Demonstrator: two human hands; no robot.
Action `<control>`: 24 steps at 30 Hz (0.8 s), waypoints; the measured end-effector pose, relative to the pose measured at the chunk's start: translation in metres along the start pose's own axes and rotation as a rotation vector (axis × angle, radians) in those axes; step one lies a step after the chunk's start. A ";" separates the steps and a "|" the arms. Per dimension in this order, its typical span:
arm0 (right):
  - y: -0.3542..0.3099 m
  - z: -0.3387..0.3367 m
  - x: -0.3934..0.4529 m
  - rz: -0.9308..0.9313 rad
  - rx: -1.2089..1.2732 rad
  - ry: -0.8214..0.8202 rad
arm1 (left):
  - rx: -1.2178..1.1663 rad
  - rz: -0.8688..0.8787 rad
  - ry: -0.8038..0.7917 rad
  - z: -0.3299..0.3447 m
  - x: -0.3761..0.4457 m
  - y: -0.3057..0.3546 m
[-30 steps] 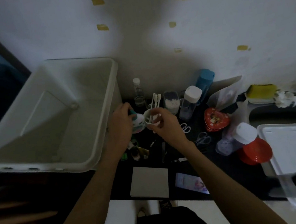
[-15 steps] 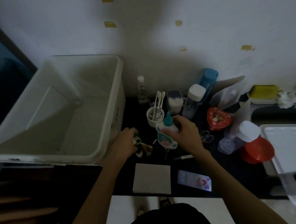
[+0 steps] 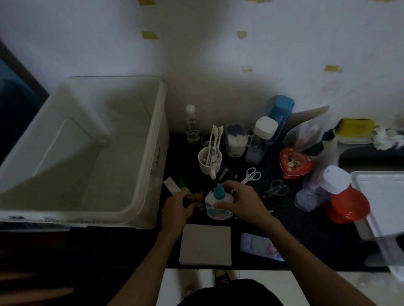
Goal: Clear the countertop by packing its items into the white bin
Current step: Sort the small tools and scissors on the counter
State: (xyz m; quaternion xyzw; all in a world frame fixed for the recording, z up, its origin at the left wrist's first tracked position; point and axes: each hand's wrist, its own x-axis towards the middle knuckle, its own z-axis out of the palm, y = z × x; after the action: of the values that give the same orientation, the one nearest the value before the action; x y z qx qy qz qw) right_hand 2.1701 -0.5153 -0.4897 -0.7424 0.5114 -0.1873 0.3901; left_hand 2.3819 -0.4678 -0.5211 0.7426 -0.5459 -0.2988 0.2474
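1. The white bin [image 3: 145,143] stands at the left end of the dark countertop [image 3: 303,241], against the wall, and nothing shows inside it
2. The right hand [image 3: 242,199] curls its fingers round a small white bottle [image 3: 216,209] with a teal nozzle; the bottle stands upright, low over the counter, just right of the bin's near corner
3. The left hand [image 3: 176,208] closes on a small brownish thing [image 3: 196,197] right beside the bottle; in the dim light I cannot tell what it is, only that the fingers are wrapped on it
4. Just beyond the left hand lie a white strip [image 3: 172,185] and a small green thing [image 3: 181,182], close to the bin's side wall
5. Behind the hands a white mug [image 3: 209,163] holds several toothbrushes [image 3: 215,139] leaning to the right; a clear little bottle [image 3: 191,125] stands behind it by the wall
6. To the right of the mug come a clear pot of cotton buds [image 3: 235,139], a tall clear bottle with a white cap [image 3: 261,138] and a blue container [image 3: 280,110] leaning on the wall
7. Two pairs of scissors [image 3: 251,175] lie on the counter near the right hand, one white-handled, one dark
8. Further right sit a red heart-shaped tin [image 3: 294,165], a purple-tinted bottle with a white cap [image 3: 322,188] lying tilted, and a red lid [image 3: 346,206] touching it
9. Near the front edge lie a white square card [image 3: 205,245] and a small colourful packet [image 3: 260,246], apart from each other
10. A white tray [image 3: 397,198] sits at the far right
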 end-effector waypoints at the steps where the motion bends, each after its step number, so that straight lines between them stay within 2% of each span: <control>1: -0.002 0.003 0.001 0.016 -0.011 0.016 | -0.023 -0.020 0.026 0.003 0.000 -0.003; 8: -0.015 0.029 0.011 0.136 -0.122 0.164 | -0.073 -0.117 0.203 0.018 -0.007 0.000; 16: -0.033 0.060 0.018 0.243 -0.127 0.144 | -0.114 -0.118 0.151 0.023 -0.008 -0.008; 19: -0.032 0.059 0.016 0.229 -0.113 0.070 | -0.155 -0.095 0.073 0.018 -0.007 -0.015; 24: -0.016 0.037 0.018 0.176 -0.110 -0.203 | -0.305 -0.120 -0.080 -0.001 -0.012 -0.031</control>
State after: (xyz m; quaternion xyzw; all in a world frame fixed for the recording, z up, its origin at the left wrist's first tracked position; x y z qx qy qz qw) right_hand 2.2119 -0.5141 -0.5027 -0.7300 0.5422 -0.0481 0.4134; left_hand 2.4004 -0.4473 -0.5398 0.7153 -0.4583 -0.4217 0.3169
